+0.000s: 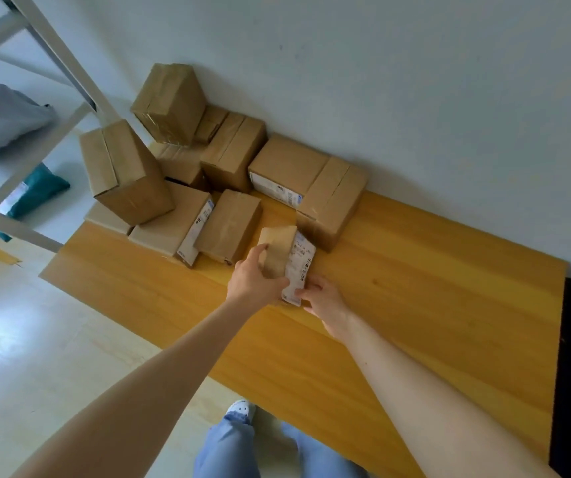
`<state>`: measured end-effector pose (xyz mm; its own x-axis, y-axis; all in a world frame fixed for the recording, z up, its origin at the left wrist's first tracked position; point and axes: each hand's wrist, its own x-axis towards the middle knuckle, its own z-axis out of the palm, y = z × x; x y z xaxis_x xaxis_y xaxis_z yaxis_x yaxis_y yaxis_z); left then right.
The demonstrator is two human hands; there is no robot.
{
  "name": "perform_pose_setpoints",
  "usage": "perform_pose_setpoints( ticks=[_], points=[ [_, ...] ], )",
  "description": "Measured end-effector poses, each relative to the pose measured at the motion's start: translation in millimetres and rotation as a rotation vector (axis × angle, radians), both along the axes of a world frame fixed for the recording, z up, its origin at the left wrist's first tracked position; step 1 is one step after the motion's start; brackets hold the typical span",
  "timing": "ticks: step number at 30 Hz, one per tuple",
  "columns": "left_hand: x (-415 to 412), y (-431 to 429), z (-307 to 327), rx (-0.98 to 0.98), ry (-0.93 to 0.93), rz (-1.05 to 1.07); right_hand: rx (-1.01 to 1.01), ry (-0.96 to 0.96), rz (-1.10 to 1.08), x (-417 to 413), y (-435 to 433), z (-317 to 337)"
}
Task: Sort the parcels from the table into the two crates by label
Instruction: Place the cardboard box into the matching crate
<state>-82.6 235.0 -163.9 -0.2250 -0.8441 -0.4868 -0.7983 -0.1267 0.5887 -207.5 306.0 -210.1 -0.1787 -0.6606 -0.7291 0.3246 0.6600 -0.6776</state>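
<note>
two hands are working one small parcel (pixel 278 251) near the middle of the frame, just in front of the pile of parcels (pixel 208 167) sitting against the wall. left hand (pixel 254 279) is wrapping round its brown side, and right hand (pixel 323 296) is pinching the lower corner by the white label (pixel 299 267). can't tell if it's touching the yellow bench (pixel 415 305). i'm guessing this is the read-the-label step. crates aren't showing anywhere, so the next move is probably calling for reading it, then turning to find the right crate.
</note>
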Motion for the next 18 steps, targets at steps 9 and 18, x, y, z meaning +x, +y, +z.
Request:
perform_pose_setpoints(
  ticks=[9,18],
  points=[
    [31,-27,22,0.248,0.351,0.102,-0.071,0.028,-0.180,17,-7,34],
    [45,-54,66,0.269,0.498,-0.072,-0.240,0.053,-0.359,32,-12,90]
  ],
)
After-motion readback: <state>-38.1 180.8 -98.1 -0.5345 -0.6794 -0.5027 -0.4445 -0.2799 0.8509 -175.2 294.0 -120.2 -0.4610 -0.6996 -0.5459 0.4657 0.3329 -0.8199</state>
